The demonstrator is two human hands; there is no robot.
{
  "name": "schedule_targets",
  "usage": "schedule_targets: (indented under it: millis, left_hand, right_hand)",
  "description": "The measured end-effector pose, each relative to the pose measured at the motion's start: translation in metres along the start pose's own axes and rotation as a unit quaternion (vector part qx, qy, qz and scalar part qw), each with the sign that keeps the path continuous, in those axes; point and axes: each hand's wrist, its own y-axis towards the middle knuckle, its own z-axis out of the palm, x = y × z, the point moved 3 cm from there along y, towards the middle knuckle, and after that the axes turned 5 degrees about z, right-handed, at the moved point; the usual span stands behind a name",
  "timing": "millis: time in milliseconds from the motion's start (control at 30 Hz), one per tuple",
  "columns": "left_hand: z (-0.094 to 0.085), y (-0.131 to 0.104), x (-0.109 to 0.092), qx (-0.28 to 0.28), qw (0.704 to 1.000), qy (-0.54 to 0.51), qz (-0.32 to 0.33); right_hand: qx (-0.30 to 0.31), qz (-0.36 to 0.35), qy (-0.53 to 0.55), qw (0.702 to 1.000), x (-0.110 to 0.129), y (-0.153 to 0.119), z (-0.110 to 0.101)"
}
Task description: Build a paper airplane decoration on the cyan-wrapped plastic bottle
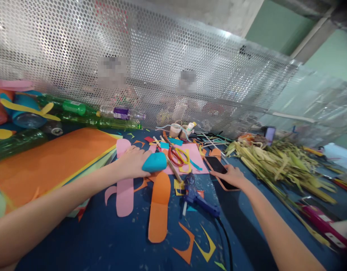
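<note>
My left hand (134, 162) is closed on a curved turquoise paper piece (155, 162), held above the orange and pink cut-outs; its fingertips are partly hidden. Below it lie a long, round-ended orange paper strip (158, 222) and a similar pink strip (125, 199). My right hand (232, 177) grips the lower part of a dark-screened smartphone (217, 164) on the table. Between the hands lies a blue hot glue gun (200, 201) with a white glue stick near its nozzle. Scissors with red and yellow handles (176, 156) rest on pink paper (200, 156).
Large orange sheets (57, 158) are stacked at left, with plastic bottles (105, 116) behind. Dried husks (280, 162) spread at right, near a magenta tool (322, 226). Paper scraps (187, 242) and a black cord (228, 241) lie in front. A perforated metal screen (150, 49) stands behind.
</note>
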Motion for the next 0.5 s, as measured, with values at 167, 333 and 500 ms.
schedule_targets:
  millis: [167, 333, 500]
  left_hand:
    - [0.000, 0.001, 0.000, 0.002, 1.000, -0.004, -0.004]
    - [0.000, 0.000, 0.001, 0.004, 1.000, -0.020, -0.005]
    - [-0.001, 0.000, 0.000, 0.003, 1.000, -0.024, -0.008]
  right_hand:
    - [0.004, 0.006, 0.009, 1.000, 0.000, -0.002, 0.000]
    - [0.015, 0.002, 0.052, 0.999, -0.004, 0.003, 0.000]
    - [0.087, -0.002, 0.148, 0.985, -0.017, 0.005, -0.007]
